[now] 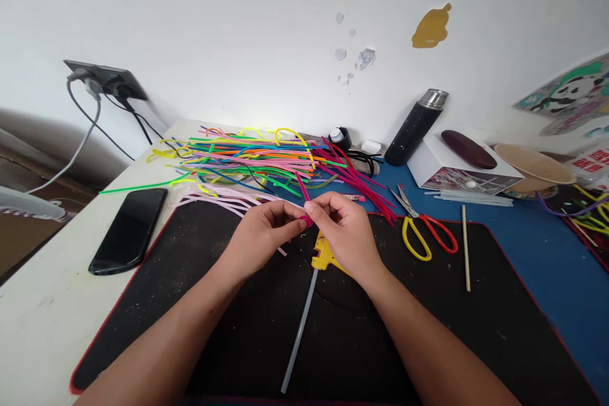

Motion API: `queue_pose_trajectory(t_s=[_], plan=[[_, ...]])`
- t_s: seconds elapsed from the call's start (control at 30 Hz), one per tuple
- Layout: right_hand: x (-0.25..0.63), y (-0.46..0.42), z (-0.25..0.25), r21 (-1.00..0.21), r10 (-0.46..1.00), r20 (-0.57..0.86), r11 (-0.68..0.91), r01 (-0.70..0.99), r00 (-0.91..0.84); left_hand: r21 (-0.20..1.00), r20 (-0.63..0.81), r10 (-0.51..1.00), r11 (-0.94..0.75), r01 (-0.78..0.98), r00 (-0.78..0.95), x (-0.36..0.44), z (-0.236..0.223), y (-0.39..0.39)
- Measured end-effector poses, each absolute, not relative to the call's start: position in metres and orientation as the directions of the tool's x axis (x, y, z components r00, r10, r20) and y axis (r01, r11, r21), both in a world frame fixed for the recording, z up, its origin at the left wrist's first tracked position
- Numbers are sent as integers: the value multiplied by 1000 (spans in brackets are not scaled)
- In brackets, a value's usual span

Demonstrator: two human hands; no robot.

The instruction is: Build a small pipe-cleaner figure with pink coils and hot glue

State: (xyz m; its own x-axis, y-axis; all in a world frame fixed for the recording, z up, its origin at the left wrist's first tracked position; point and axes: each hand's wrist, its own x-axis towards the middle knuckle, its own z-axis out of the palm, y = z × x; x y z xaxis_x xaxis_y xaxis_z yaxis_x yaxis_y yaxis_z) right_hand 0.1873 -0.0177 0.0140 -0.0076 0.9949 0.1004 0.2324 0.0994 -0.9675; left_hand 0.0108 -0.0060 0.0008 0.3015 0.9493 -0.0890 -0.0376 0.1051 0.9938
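Both hands meet above the black mat and pinch one magenta pipe cleaner (301, 186). My left hand (261, 235) has thumb and index finger closed on its lower end, which looks curled into a small coil. With thumb against fingers, my right hand (346, 231) grips it slightly higher, and a straight length sticks up past the fingertips. Under the right hand lies a yellow hot glue gun (324, 259), partly hidden by that hand. A translucent glue stick (299, 332) protrudes from the gun towards me.
Behind the hands lies a heap of coloured pipe cleaners (247, 162). Scissors (415, 214) and a thin wooden stick (466, 248) rest on the mat (228, 342) at right. A phone (128, 230) lies left. A black flask (415, 130) and white box (469, 168) stand behind.
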Motion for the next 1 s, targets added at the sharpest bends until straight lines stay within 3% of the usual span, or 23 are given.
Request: queue_pose_trajectory(t_s=[1.0], plan=[[186,-14,12,-965,996,84,88,248,-27,996,-85,953,87,5,290,12,-1,-5]])
